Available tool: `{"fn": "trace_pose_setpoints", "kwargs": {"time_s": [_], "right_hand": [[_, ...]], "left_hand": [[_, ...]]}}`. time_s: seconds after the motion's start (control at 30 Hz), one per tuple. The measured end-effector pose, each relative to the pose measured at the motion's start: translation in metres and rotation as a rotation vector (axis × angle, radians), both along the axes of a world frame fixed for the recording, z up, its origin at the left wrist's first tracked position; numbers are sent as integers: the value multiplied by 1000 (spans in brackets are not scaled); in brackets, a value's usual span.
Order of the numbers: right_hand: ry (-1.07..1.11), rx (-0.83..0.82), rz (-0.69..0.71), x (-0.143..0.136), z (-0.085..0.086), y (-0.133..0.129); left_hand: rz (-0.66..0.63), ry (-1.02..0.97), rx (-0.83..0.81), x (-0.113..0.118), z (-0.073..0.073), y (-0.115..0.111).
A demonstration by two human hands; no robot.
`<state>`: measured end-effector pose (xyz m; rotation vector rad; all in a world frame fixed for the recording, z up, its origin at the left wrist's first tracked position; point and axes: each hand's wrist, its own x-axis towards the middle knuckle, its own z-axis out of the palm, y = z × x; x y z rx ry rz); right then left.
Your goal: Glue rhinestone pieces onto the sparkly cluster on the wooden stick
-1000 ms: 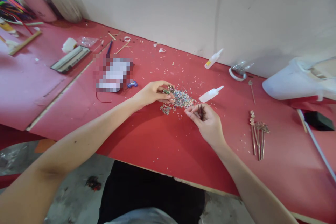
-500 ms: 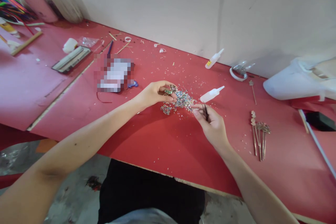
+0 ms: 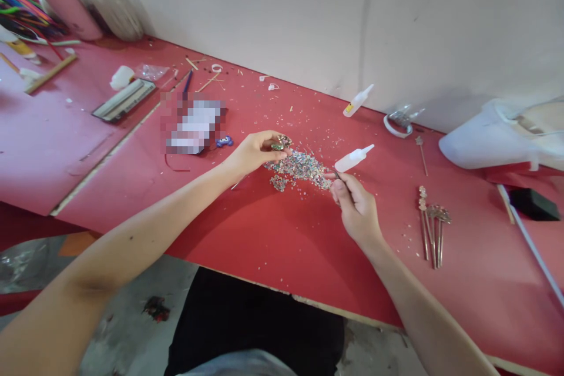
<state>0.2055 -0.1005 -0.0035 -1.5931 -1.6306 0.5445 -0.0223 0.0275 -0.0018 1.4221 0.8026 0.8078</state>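
My left hand (image 3: 259,150) is closed on an ornamental hairpin (image 3: 282,141), whose green and sparkling head shows at the fingertips; most of its shaft is hidden. Below that hand a heap of small multicoloured rhinestones (image 3: 304,165) lies on the red table, with a smaller cluster (image 3: 278,183) in front. At the heap's right end, my right hand (image 3: 359,205) pinches dark tweezers (image 3: 337,176), mostly covered by the fingers. Whether the tips hold a stone is too small to tell.
Two white glue bottles (image 3: 353,158) lie behind my right hand. Several finished-looking hairpins (image 3: 434,235) rest on the right, near a white bucket (image 3: 471,135). A blurred-out flat object (image 3: 194,126) and a ruler-like box (image 3: 124,100) lie left. A pink flask (image 3: 66,3) stands at the wall.
My left hand has drawn slightly up and left with the hairpin, uncovering more of the heap. My right hand has turned, and the tweezers now show less above its fingers.
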Motion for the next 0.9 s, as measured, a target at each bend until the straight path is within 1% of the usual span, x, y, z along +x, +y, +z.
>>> {"fn": "trace_pose_setpoints", "kwargs": {"time_s": [0.07, 0.1, 0.13, 0.2, 0.23, 0.3, 0.37, 0.4, 0.43, 0.47, 0.5, 0.53, 0.57, 0.6, 0.63, 0.77, 0.9], "right_hand": [[22, 31, -95, 6, 4, 0], [67, 88, -184, 11, 6, 1], [152, 179, -267, 17, 8, 3], [338, 412, -394, 29, 13, 8], [405, 488, -440, 34, 15, 10], [463, 605, -490, 41, 17, 12], [441, 648, -458, 40, 17, 10], [401, 651, -420, 37, 15, 7], [333, 660, -386, 32, 14, 5], [235, 624, -360, 27, 11, 2], [116, 511, -285, 22, 9, 0], [2, 389, -172, 16, 7, -1], [-96, 260, -28, 11, 5, 0], [-161, 184, 83, 6, 3, 3], [-204, 129, 153, 2, 2, 7], [-261, 30, 188, -11, 1, 34], [-267, 35, 217, -21, -3, 54]], "left_hand": [[-3, 6, -21, 0, -1, 1], [-6, 9, -31, 0, -1, 1], [-9, 11, -41, 0, 0, 1], [-13, 8, -62, 1, 1, 0], [-12, 2, -73, 1, 2, 0], [-8, -14, -101, 2, 4, -1], [-11, -25, -119, 2, 4, -2], [-14, -28, -120, 2, 4, -2], [-15, -27, -118, 2, 4, -2], [-12, -21, -114, 2, 3, -2], [-7, -11, -109, 2, 2, -1], [-3, -1, -108, 2, 1, -1], [0, 5, -111, 3, 0, 0], [-2, 7, -118, 3, -1, 1], [-2, -4, -128, 3, -2, 1], [9, -59, -171, 4, -3, 3], [19, -59, -191, 5, -2, 3]]}}
